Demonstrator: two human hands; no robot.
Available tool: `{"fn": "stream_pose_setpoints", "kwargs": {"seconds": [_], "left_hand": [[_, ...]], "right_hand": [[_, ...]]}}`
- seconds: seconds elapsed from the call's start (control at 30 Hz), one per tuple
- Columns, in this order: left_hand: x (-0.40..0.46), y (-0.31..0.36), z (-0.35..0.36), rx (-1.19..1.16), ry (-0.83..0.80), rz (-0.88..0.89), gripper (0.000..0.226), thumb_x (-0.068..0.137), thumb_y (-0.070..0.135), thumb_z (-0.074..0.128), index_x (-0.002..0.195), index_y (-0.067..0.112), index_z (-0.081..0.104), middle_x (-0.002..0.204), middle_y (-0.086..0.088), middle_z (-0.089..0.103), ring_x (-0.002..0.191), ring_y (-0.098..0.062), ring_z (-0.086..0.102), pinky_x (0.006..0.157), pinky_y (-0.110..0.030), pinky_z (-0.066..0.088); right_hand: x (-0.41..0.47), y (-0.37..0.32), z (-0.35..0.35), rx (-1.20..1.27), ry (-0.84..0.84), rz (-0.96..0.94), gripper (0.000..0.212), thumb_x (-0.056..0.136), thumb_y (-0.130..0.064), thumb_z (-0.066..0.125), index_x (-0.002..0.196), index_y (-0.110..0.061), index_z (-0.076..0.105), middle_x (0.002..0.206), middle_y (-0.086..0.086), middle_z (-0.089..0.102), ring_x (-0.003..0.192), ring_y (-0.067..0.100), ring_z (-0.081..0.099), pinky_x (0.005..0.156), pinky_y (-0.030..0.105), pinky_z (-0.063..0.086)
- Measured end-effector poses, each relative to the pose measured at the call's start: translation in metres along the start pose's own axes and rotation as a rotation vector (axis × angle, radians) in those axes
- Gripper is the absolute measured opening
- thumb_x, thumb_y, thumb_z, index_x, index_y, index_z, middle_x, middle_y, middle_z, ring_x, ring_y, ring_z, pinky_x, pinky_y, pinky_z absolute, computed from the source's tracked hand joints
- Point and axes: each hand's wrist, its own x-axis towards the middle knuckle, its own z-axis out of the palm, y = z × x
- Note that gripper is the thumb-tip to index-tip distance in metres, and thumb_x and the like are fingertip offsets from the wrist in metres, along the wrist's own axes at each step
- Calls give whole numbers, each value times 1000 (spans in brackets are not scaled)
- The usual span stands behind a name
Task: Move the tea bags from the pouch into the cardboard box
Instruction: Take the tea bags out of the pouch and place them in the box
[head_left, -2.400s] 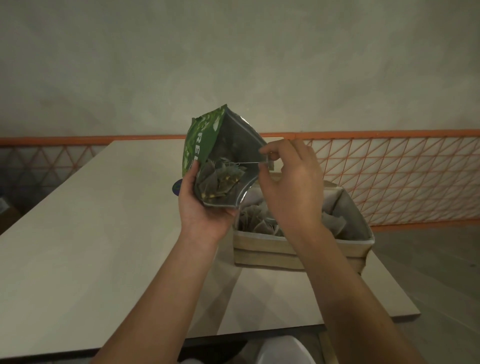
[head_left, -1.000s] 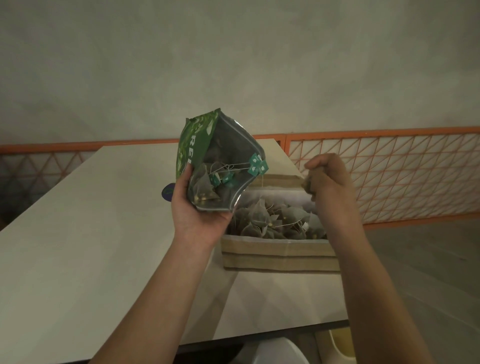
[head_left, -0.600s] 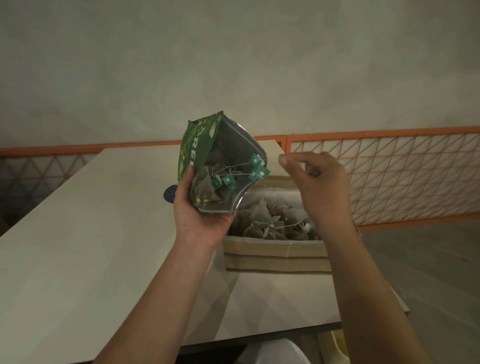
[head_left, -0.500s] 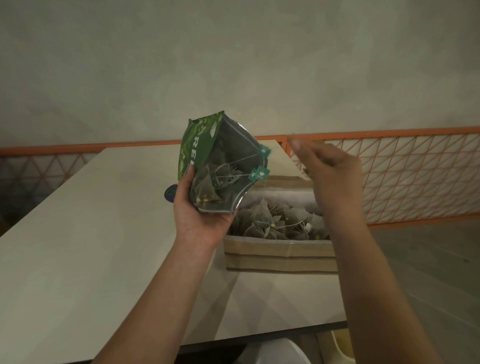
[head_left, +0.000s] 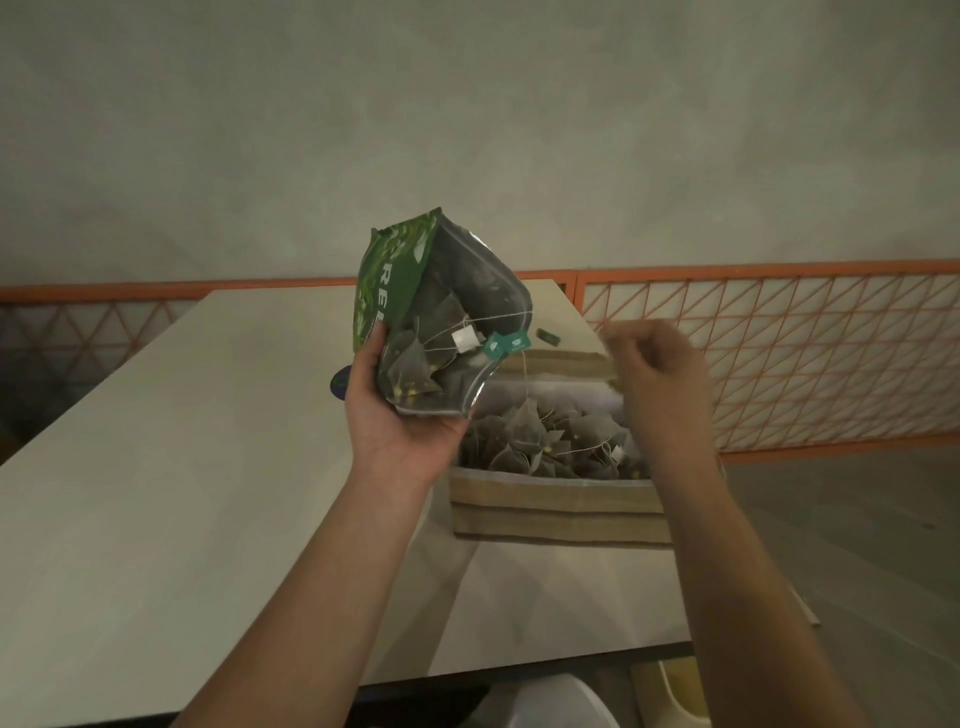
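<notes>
Fingers, right: blurred by motion; the right hand (head_left: 657, 374) appears loosely curled above the far right part of the box, and whether it pinches a string or tag cannot be told.
Fingers, left: the left hand (head_left: 395, 415) grips the pouch from below, thumb up its near-left side, fingers curled under the base.
Worktop: pale worktop (head_left: 171, 467) carries the box near its right edge; both forearms reach over its near edge.
Box: open cardboard box (head_left: 556, 512) just right of the left hand, holding a heap of pyramid tea bags (head_left: 545, 441) with strings.
Pouch: green pouch (head_left: 441, 332) held clear of the worktop, above the box's near-left corner; long axis tilted, top corner up and back, open mouth facing right and toward the camera.
Pouch contents: several bags remain inside; strings trail out of the mouth with a white tag (head_left: 465, 339) and teal tags (head_left: 506, 344) hanging at the lip. One string drops from the tags to a bag in the box.
Key relation: tags lie left of the right hand, near it and at about its height; judged, the right hand is the free hand for the next pull, drawing rightward along the mouth's facing.
Risk: judged, tangled strings may drag several bags at once.
Beyond: small dark object (head_left: 547, 336) on the worktop behind the box; orange railing (head_left: 779, 332); plain wall.
</notes>
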Motion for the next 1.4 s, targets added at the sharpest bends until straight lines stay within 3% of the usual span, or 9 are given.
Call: {"fn": "stream_pose_setpoints", "kwargs": {"seconds": [0.13,0.27,0.43,0.67,0.83,1.03,1.13,1.2,1.4], "left_hand": [[-1,1,0,-1,24,-6,53,93,47,60,137,18,64,141,-13,63,129,-34,60,75,-41,63],[0,2,-3,4,30,-7,53,95,48,58,139,18,63,143,-11,61,131,-33,59,81,-40,62],[0,0,-5,58,-2,15,54,98,47,53,140,14,61,116,-11,72,99,-29,71,80,-38,62],[0,0,-14,75,-33,-8,60,100,47,50,148,11,53,154,-12,49,139,-26,51,118,-38,39],[0,-4,-12,70,3,7,60,96,47,54,144,11,57,151,-12,53,140,-27,51,121,-40,35],[1,-2,-11,73,21,12,60,96,47,56,143,10,59,148,-13,56,137,-28,54,116,-39,41],[2,-2,-9,102,26,22,58,97,47,54,142,11,59,134,-12,66,119,-28,65,96,-39,58],[3,-3,-8,96,23,25,54,98,47,53,140,14,61,128,-12,68,103,-28,70,76,-38,62],[5,-5,-9,69,19,8,57,94,48,56,141,16,61,138,-14,64,104,-32,68,69,-38,61]], "right_hand": [[-5,26,13,-342,-205,12,8,93,-31,61,91,-28,68,90,-11,66,84,6,61,73,27,52],[-16,21,27,-373,-2,-164,16,88,-27,65,104,-28,67,104,-9,57,103,18,54,90,50,47],[-43,-26,49,-266,85,-505,25,80,-18,60,105,-20,63,94,-4,54,90,19,52,78,38,43],[-48,-28,89,-679,-51,-526,26,85,-44,58,95,-25,72,98,-2,58,96,21,50,79,35,33],[-43,-23,100,-930,-45,-483,40,80,-63,59,86,-28,78,98,2,57,96,27,44,78,39,24],[-43,-21,85,-599,-68,-467,8,83,-38,66,84,-34,72,93,-12,63,95,17,49,75,32,17],[-41,-27,65,-211,-142,-305,4,89,-30,59,89,-31,63,89,-16,65,92,7,56,84,30,29],[-40,-34,48,137,-164,-142,6,94,-20,54,92,-23,59,89,-10,66,86,9,62,80,25,48],[-27,-35,6,517,-33,88,10,103,-20,43,101,-15,51,96,11,71,68,19,68,61,28,56]]}}
